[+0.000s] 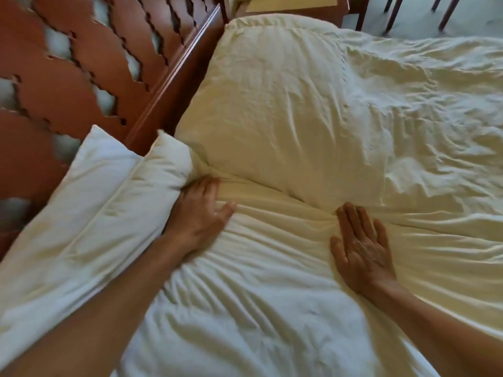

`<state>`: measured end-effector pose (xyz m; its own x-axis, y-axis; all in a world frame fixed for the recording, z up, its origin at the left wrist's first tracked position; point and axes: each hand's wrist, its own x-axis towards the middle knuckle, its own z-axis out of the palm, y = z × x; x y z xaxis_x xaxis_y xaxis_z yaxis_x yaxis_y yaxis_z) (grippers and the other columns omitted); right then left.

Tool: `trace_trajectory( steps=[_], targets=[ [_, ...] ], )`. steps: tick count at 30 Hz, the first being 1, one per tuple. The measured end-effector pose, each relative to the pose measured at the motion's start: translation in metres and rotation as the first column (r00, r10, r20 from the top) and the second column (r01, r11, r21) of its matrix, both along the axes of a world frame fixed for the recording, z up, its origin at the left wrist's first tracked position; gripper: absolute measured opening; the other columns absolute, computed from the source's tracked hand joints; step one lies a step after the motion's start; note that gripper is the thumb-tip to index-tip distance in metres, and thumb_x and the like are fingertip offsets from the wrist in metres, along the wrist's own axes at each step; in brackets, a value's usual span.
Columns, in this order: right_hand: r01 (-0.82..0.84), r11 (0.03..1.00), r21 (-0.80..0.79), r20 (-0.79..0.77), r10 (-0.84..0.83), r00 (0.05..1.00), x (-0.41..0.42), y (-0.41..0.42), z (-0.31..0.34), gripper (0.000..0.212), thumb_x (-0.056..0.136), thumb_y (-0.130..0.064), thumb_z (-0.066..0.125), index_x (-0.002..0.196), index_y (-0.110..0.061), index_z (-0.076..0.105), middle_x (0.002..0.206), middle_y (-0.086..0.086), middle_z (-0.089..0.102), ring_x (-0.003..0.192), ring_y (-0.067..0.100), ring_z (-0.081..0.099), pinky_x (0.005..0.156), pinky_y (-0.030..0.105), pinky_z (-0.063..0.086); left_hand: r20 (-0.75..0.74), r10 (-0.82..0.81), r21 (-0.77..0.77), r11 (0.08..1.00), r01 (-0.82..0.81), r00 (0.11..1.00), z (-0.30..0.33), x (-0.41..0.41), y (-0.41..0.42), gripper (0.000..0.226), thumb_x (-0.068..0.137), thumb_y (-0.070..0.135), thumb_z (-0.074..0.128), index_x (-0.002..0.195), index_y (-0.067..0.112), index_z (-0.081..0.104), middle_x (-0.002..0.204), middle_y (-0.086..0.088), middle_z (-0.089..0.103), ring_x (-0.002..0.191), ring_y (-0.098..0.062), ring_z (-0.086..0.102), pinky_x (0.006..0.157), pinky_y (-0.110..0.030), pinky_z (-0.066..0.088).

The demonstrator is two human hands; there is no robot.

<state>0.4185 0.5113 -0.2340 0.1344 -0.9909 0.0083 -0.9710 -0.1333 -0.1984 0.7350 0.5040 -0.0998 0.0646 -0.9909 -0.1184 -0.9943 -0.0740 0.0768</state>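
Sheet (pixel 258 281) | lies beneath fingers (pixel 351 221) | left hand (pixel 198 219), right hand (pixel 362 251) pressing

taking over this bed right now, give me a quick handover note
Hands: left hand open, fingers pushed in between the white pillow and the cover; right hand flat on the cover, below the hump.
Done: cover reaches up to the headboard.
Left: likely finish the tuck under the hump, smooth the wrinkles on the right, settle the white pillow.

A wrinkled cream duvet (pixel 258 281) lies spread over the bed, humped far-centre, with a plump white pillow (pixel 89 213) against its near-left edge.
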Motion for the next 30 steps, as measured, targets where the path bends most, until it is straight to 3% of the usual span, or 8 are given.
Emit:
trace_trajectory(
  steps=[4, 8, 11, 16, 19, 22, 26, 30],
  targets=[
    [0.010, 0.998, 0.061, -0.037, -0.008, 0.999, -0.004, 0.002, 0.005, 0.076, 0.088, -0.053, 0.007, 0.157, -0.023, 0.016, 0.164, -0.004, 0.005, 0.151, 0.014, 0.001, 0.119, 0.038, -0.001, 0.398, -0.183, -0.269, 0.914, 0.305, 0.899, 0.029, 0.018, 0.012, 0.069, 0.082, 0.046, 0.041, 0.140, 0.009, 0.050, 0.154, -0.020, 0.034, 0.147, -0.032, 0.024, 0.118, -0.053, 0.016],
    [0.099, 0.986, 0.132, -0.023, -0.097, 0.995, 0.003, 0.007, 0.014, 0.081, 0.082, -0.057, -0.001, 0.157, -0.027, 0.005, 0.164, -0.008, -0.004, 0.151, 0.012, -0.005, 0.120, 0.040, 0.000, 0.231, -0.039, -0.130, 0.989, 0.071, 0.972, 0.019, 0.037, 0.014, 0.088, 0.076, 0.064, 0.020, 0.153, 0.021, 0.028, 0.162, -0.014, 0.017, 0.150, -0.028, 0.009, 0.120, -0.052, 0.005],
    [0.253, 0.935, 0.249, 0.120, -0.289, 0.950, 0.046, 0.016, 0.031, 0.084, 0.080, -0.057, 0.004, 0.158, -0.025, 0.003, 0.165, -0.006, -0.007, 0.151, 0.018, -0.005, 0.121, 0.046, -0.001, 0.128, 0.001, -0.063, 0.998, 0.007, 0.992, 0.002, 0.039, 0.004, 0.095, 0.073, 0.071, 0.012, 0.155, 0.022, 0.016, 0.163, -0.011, 0.012, 0.150, -0.025, 0.006, 0.120, -0.046, 0.001],
    [0.055, 0.987, 0.151, 0.461, -0.120, 0.879, 0.163, 0.016, 0.073, 0.087, 0.081, -0.068, 0.002, 0.157, -0.025, 0.004, 0.165, -0.005, -0.003, 0.151, 0.015, -0.004, 0.119, 0.043, -0.002, 0.205, -0.071, -0.132, 0.986, 0.099, 0.976, 0.015, 0.056, -0.006, 0.081, 0.083, 0.063, 0.014, 0.145, 0.016, 0.038, 0.152, -0.013, 0.038, 0.142, -0.026, 0.029, 0.117, -0.042, 0.015],
    [-0.079, 0.993, 0.091, 0.458, 0.028, 0.888, 0.188, 0.005, 0.072, 0.087, 0.078, -0.068, -0.003, 0.156, -0.033, 0.005, 0.164, -0.011, -0.006, 0.150, 0.008, -0.010, 0.119, 0.036, -0.006, 0.330, -0.084, -0.189, 0.970, 0.153, 0.940, 0.018, 0.076, -0.012, 0.082, 0.082, 0.069, 0.016, 0.151, 0.028, 0.031, 0.162, -0.013, 0.015, 0.150, -0.028, 0.004, 0.119, -0.052, -0.001],
    [-0.144, 0.974, 0.173, 0.417, 0.060, 0.907, 0.178, -0.007, 0.065, 0.077, 0.085, -0.066, 0.002, 0.156, -0.035, 0.004, 0.163, -0.013, -0.008, 0.148, 0.003, -0.012, 0.119, 0.032, -0.007, 0.199, -0.029, 0.006, 1.000, 0.029, 0.979, 0.014, 0.082, -0.024, 0.088, 0.081, 0.080, 0.026, 0.155, 0.033, 0.014, 0.163, -0.011, 0.011, 0.149, -0.031, 0.009, 0.117, -0.052, 0.007],
    [-0.181, 0.933, 0.310, 0.422, 0.035, 0.906, 0.172, -0.014, 0.082, 0.058, 0.104, -0.047, 0.020, 0.157, -0.029, 0.004, 0.164, -0.009, -0.008, 0.149, 0.007, -0.011, 0.122, 0.039, -0.003, 0.064, 0.081, 0.231, 0.968, -0.094, 0.995, 0.025, 0.082, -0.048, 0.095, 0.083, 0.083, 0.027, 0.153, 0.020, 0.023, 0.157, -0.010, 0.032, 0.140, -0.031, 0.035, 0.110, -0.047, 0.027],
    [-0.106, 0.952, 0.286, 0.566, -0.079, 0.820, 0.174, 0.040, 0.117, 0.058, 0.104, -0.045, 0.026, 0.157, -0.023, 0.014, 0.164, -0.006, 0.003, 0.150, 0.008, -0.003, 0.122, 0.038, -0.001, 0.187, 0.143, 0.080, 0.984, -0.160, 0.972, 0.048, 0.052, -0.035, 0.083, 0.092, 0.065, 0.031, 0.154, 0.012, 0.018, 0.162, -0.012, 0.018, 0.150, -0.027, 0.010, 0.119, -0.055, 0.004]
  ],
)
